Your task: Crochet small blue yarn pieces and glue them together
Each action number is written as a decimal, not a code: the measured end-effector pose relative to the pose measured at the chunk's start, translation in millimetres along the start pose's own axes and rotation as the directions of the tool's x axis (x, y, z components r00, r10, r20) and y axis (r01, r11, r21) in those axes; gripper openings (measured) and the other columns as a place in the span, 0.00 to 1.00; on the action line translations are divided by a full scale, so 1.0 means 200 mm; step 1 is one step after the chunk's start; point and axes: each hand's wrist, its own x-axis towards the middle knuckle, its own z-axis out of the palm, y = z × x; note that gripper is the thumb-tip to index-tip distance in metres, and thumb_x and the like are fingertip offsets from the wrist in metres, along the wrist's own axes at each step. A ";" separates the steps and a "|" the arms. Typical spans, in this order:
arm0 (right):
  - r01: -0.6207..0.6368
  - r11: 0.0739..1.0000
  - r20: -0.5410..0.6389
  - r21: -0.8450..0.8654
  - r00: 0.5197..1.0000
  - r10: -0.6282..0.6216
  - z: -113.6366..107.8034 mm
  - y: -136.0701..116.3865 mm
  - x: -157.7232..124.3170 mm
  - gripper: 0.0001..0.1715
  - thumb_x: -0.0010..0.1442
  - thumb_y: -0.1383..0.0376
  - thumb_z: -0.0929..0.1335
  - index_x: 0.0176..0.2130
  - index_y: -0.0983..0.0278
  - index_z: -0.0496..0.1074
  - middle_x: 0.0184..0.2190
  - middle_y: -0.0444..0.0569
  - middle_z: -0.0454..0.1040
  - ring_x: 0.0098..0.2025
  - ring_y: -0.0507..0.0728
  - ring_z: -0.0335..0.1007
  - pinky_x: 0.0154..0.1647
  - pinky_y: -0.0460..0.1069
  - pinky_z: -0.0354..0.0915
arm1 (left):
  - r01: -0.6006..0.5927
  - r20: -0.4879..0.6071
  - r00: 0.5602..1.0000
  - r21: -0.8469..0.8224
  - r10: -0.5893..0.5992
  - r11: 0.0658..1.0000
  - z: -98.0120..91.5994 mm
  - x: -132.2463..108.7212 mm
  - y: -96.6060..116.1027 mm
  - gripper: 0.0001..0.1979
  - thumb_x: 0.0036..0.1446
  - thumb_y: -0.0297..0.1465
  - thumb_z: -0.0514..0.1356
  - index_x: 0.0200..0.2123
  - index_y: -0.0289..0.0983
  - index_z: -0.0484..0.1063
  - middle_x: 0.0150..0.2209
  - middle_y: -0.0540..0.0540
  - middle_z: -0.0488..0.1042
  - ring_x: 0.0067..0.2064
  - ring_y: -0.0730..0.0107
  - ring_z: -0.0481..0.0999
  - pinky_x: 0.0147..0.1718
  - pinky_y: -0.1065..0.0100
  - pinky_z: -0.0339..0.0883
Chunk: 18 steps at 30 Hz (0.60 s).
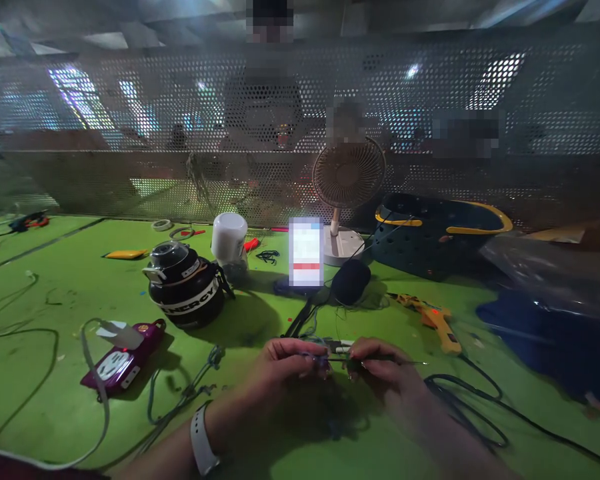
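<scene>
Close together over the near middle of the table, my two hands work at one small spot. My left hand [286, 361] pinches a small bluish yarn piece [321, 359] between thumb and fingertips, mostly covered by them. A thin metal crochet hook [414, 363] lies across my right hand [384, 371], whose fingers are closed round its grip. One end of the hook reaches the yarn piece; the other sticks out to the right. Beyond the hands lies a dark yarn ball [351, 281] with loose strands around it.
A phone [306, 252] stands before a small fan [349, 175]. Leftward are a black flask [186, 287], a white bottle [229, 237] and a purple power strip [125, 360]. An orange glue gun [433, 320], its cable, and a dark basket [430, 243] are at right.
</scene>
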 end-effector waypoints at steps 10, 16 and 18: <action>0.240 0.867 0.109 -0.436 0.971 -0.214 -0.09 -0.04 0.02 0.07 0.51 0.68 0.70 0.30 0.60 0.81 0.30 0.48 0.77 0.36 0.59 0.71 0.38 0.51 0.65 | -0.072 0.073 0.996 0.191 0.059 0.979 -0.01 0.00 0.03 0.11 0.43 0.31 0.73 0.33 0.36 0.83 0.29 0.46 0.83 0.30 0.74 0.78 0.32 0.76 0.69; 0.400 0.747 0.263 -0.531 0.916 -0.303 -0.08 -0.08 0.03 0.12 0.52 0.72 0.69 0.32 0.57 0.81 0.30 0.45 0.78 0.34 0.56 0.72 0.36 0.48 0.66 | -0.131 0.072 0.991 0.381 0.112 0.915 -0.03 0.01 0.03 0.09 0.46 0.32 0.71 0.35 0.40 0.83 0.33 0.45 0.84 0.33 0.71 0.79 0.36 0.73 0.70; 0.447 0.696 0.304 -0.563 0.894 -0.328 -0.08 -0.09 0.02 0.14 0.52 0.73 0.68 0.32 0.57 0.81 0.29 0.45 0.78 0.33 0.55 0.73 0.34 0.48 0.67 | -0.160 0.070 0.987 0.435 0.144 0.886 -0.04 0.01 0.02 0.08 0.48 0.32 0.70 0.35 0.40 0.83 0.35 0.45 0.84 0.33 0.70 0.80 0.36 0.71 0.70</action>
